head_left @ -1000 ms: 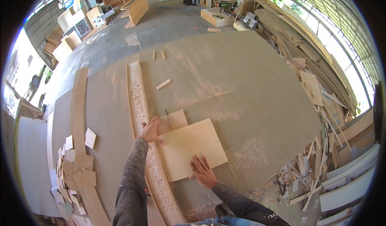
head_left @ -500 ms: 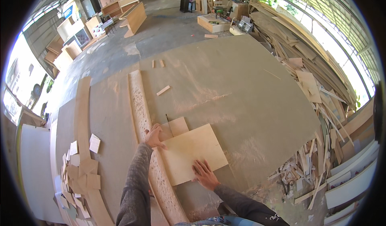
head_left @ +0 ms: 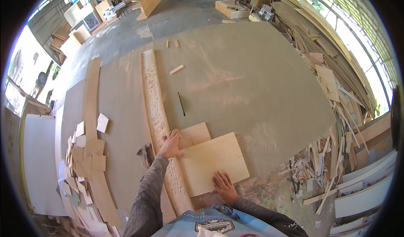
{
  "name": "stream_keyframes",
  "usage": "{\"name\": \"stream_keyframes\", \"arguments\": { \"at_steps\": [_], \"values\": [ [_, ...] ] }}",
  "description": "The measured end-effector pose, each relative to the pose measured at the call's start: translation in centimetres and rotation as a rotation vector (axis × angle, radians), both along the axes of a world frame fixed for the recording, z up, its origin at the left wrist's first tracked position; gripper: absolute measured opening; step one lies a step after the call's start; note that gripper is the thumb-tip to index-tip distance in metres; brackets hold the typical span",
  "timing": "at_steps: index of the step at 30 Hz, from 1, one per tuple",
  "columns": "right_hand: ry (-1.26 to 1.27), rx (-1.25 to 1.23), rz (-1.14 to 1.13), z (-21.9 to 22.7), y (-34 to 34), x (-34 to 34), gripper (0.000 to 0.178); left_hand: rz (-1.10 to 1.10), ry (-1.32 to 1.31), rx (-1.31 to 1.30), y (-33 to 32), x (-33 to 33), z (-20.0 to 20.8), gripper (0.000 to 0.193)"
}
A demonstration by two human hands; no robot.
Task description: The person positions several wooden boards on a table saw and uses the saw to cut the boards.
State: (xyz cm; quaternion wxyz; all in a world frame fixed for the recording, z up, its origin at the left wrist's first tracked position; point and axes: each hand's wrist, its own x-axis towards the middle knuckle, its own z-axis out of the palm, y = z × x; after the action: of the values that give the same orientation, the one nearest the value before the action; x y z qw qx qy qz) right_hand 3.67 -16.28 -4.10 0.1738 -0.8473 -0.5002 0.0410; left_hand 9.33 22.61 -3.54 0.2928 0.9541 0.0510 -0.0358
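A pale plywood panel (head_left: 216, 163) lies tilted over a smaller plywood piece (head_left: 197, 132), which shows past its far left side. My left hand (head_left: 170, 144) is closed at their left edges, its thumb on the larger panel and its fingers by the smaller piece. Along the panel's near edge, my right hand (head_left: 225, 188) holds on with its fingers on top. Under my left wrist runs a long pale wooden strip (head_left: 155, 89) with a pitted surface. A dark hammer head (head_left: 145, 153) shows left of the strip. Beyond the panels lies a thin dark pencil-like stick (head_left: 181, 104).
The large grey-brown work surface (head_left: 261, 81) holds small wood sticks (head_left: 176, 69). On the left are a long thin board (head_left: 91, 98) and scattered wood offcuts (head_left: 90, 152). Piled scrap strips (head_left: 324, 169) and stacked boards (head_left: 324, 47) line the right side.
My hands have drawn both plywood pieces toward me across the surface, uncovering the whole dark stick. The hammer head has come into view beside my left forearm. The view has tilted downward.
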Motion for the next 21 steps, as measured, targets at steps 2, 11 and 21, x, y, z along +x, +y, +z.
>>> {"name": "stream_keyframes", "arguments": {
  "at_steps": [2, 11, 21],
  "values": [
    [-0.007, -0.003, 0.007, 1.0, -0.1, 0.1, 0.065, 0.062, -0.016, 0.004, -0.4, 0.1, 0.6, 0.089],
    [0.122, 0.312, -0.216, 2.1, 11.0, 15.1, 0.044, 0.2, -0.222, 0.194, -2.0, -2.0, 3.3, 0.041],
    [0.236, -0.198, 0.016, 3.4, 17.4, 22.8, 0.084, 0.608, -0.476, 0.017, -4.4, -8.0, 7.9, 0.02]
  ]
}}
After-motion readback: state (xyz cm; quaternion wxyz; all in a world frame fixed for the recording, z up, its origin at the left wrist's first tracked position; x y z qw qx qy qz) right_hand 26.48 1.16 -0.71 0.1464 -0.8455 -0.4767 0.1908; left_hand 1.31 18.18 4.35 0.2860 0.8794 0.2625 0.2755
